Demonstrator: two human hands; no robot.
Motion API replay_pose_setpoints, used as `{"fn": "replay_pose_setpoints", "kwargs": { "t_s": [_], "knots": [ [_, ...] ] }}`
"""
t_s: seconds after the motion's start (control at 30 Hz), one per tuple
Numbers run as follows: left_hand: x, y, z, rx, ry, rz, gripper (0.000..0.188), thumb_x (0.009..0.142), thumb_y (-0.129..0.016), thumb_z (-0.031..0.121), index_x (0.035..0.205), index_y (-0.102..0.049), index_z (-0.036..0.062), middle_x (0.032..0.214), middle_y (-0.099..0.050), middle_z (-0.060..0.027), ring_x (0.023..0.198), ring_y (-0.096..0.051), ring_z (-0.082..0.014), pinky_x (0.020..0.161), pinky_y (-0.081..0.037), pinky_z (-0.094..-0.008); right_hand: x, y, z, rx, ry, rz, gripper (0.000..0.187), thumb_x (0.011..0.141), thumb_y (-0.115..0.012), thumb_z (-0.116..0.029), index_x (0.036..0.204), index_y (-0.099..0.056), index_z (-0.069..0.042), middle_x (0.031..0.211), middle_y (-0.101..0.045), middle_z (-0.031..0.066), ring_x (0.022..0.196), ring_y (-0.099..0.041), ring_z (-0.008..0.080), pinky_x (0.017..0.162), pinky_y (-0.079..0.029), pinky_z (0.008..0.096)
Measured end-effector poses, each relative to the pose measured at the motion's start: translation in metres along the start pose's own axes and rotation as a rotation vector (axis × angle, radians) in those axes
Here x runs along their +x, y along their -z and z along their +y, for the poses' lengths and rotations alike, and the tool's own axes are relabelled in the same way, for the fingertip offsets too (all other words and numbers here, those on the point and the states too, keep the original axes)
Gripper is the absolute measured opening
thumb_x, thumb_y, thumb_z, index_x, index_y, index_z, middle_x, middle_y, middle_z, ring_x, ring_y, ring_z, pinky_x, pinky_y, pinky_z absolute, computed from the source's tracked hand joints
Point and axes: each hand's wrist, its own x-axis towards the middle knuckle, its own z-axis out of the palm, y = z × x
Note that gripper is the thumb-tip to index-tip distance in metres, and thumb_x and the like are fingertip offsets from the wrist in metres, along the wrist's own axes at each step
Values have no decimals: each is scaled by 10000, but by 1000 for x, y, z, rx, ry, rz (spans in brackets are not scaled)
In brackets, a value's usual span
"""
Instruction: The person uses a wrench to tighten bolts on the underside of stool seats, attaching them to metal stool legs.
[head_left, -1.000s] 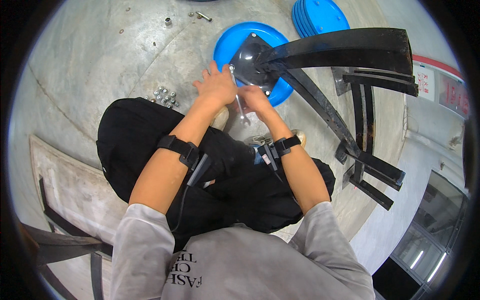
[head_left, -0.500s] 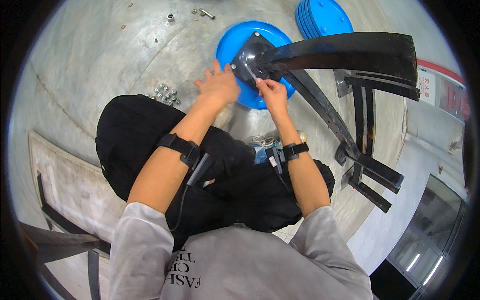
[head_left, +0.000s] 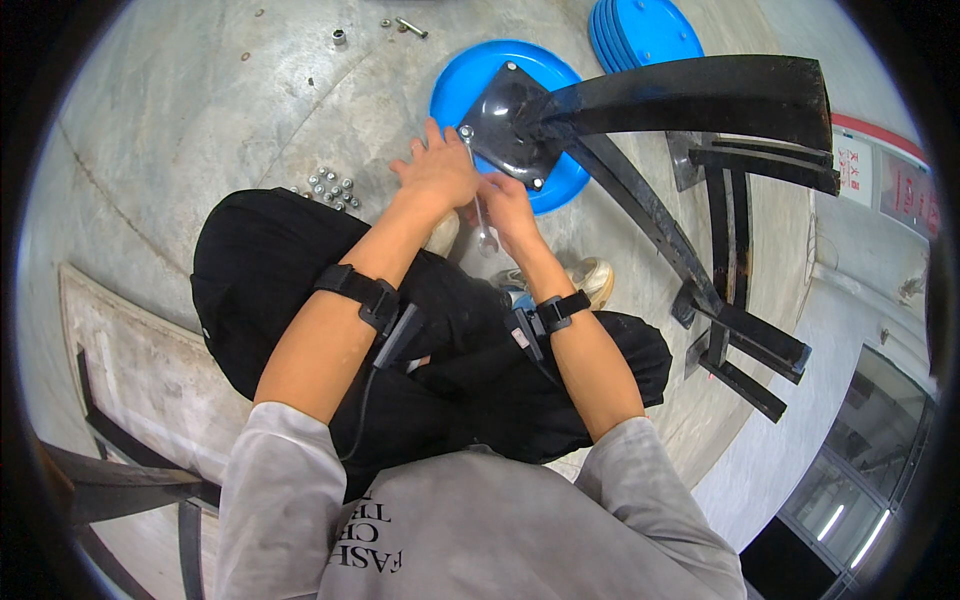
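Wrench [head_left: 481, 215] shaft runs straight out ahead to plate bolt [head_left: 465, 132]; right hand [head_left: 507, 205] grips its near end, left hand [head_left: 438, 170] rests half-open beside bolt, nearer

The slim silver metal spanner [head_left: 480, 215] disappears between the left hand [head_left: 438, 170] and right hand [head_left: 507, 205]; its grip is hidden, and the bolt at its upper tip too small to tell

I see a cluster of small silver nuts [head_left: 328, 188] on the concrete floor [head_left: 180, 120] at left of centre. Near the top edge lie a loose nut [head_left: 340, 38] and a bolt [head_left: 410, 27]. A stack of blue discs [head_left: 645, 30] sits at upper right. Dark metal frames [head_left: 120, 490] lean at lower left.
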Motion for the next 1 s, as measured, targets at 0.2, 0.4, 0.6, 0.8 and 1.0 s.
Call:
{"fn": "replay_pose_setpoints", "kwargs": {
  "t_s": [0.2, 0.4, 0.6, 0.8, 1.0],
  "knots": [
    [-2, -2, 5, -2, -5, 2, 744, 675, -642, 190, 1281, -262, -14, 1402, -98, -170, 1265, -196, -362, 929, -226, -602, 11, 3, 8, 86, -42, -65, 181, 859, -418, -128, 825, -510, 24, 620, -562, 97, 490, -551, 166, 440, -461, 279],
    [-1, -3, 3, -5, -14, 5, 736, 696, -620, 167, 1318, -240, 58, 1405, -78, -180, 1267, -186, -372, 932, -221, -604, 7, 7, -9, 18, -83, -69, 216, 855, -441, -151, 831, -533, 43, 657, -581, 117, 507, -577, 181, 441, -478, 279],
    [0, -4, 2, 67, -19, -37, 808, 669, -642, 156, 1350, -208, 195, 1410, -52, -177, 1270, -175, -379, 928, -219, -612, 13, 12, -2, 34, -108, -132, 235, 852, -468, -171, 811, -543, 48, 671, -583, 119, 521, -587, 182, 458, -489, 276],
    [2, -10, -1, 74, -39, -9, 899, 597, -708, 158, 1347, -214, 199, 1412, -21, -161, 1267, -168, -382, 922, -227, -614, 10, 11, -9, 43, -198, -184, 252, 867, -446, -198, 818, -554, 25, 682, -588, 105, 553, -582, 179, 508, -491, 285],
    [2, -7, -5, 94, -62, 37, 736, 696, -628, 196, 1331, -257, 224, 1386, -108, -148, 1253, -197, -364, 916, -221, -625, 18, 20, -3, 231, -228, -305, 257, 883, -424, -209, 867, -549, 14, 732, -600, 111, 616, -593, 192, 580, -503, 311]
  ]
}}
